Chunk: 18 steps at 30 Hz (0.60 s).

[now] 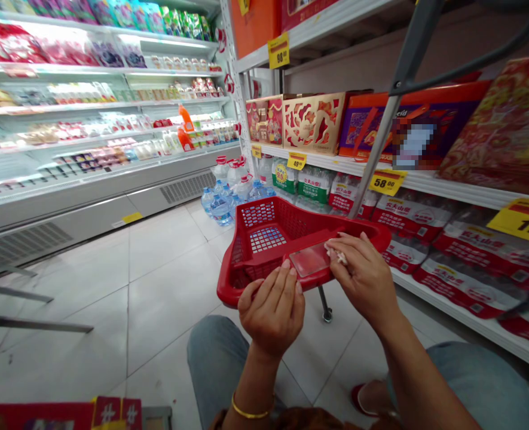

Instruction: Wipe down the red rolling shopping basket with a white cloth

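Shelves (318, 160) flank red handle (312, 279) beneath left hand (273, 310), right hand (365, 272) (fingers curled, grip unclear).

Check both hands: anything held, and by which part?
Right hand: a small crumpled white piece, mostly hidden, pinched between thumb and fingers; which part can't be told. Left hand: fingers at the red shopping cart handle; grip unclear.
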Motion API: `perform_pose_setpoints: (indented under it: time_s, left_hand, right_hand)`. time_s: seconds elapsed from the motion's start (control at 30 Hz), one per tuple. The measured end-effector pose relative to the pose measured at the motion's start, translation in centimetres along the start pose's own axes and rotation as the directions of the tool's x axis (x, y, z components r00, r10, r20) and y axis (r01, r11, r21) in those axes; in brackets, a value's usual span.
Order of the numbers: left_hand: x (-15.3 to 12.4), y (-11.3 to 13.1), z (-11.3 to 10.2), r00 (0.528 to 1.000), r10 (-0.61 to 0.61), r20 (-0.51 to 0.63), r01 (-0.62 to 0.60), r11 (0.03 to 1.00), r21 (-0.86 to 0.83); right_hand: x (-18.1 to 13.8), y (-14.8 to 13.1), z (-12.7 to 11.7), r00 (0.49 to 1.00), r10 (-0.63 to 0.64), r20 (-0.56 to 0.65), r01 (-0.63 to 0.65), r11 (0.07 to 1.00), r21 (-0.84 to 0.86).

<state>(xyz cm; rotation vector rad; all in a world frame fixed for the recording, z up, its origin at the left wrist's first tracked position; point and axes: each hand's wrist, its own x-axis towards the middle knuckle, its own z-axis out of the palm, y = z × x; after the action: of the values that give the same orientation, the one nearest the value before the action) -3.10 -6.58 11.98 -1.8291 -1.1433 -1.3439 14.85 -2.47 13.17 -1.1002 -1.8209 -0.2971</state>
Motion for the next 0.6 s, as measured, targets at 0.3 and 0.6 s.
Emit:
perform_pose_setpoints:
  time_s: [0.3, 0.6]
  left_hand:
    - [-0.1, -1.7, -0.8, 1.000, 0.015, 0.004, -0.015, 0.999, -0.028]
    - [-0.2, -3.4, -2.0, 0.997, -0.061, 0.037, 0.063, 0.996, -0.058]
  right_hand:
    - [0.0, -1.0, -0.5, 1.000, 0.027, -0.001, -0.027, 1.000, -0.003]
    - [-0.7, -3.7, 0.5, 0.997, -0.003, -0.078, -0.004, 0.997, -0.083]
